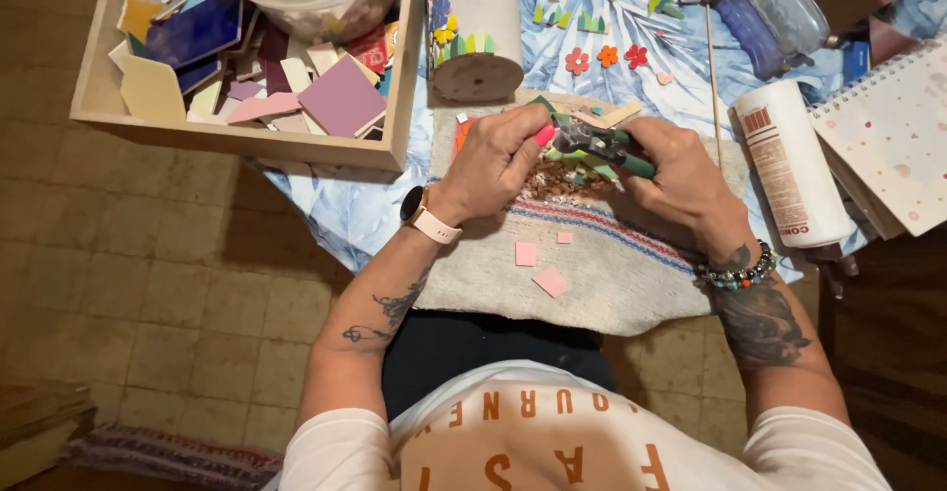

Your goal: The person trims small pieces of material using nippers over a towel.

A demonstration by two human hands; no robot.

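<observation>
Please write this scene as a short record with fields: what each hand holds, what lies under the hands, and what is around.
left hand: pinches a small pink piece at the jaws of the nippers
right hand: grips green-handled nippers
under the hands: woven cloth with broken chips and three pink tile pieces
far left: wooden box of coloured tiles
behind: wooden cylinder with flower pieces
right side: white tube, spiral notebook
</observation>
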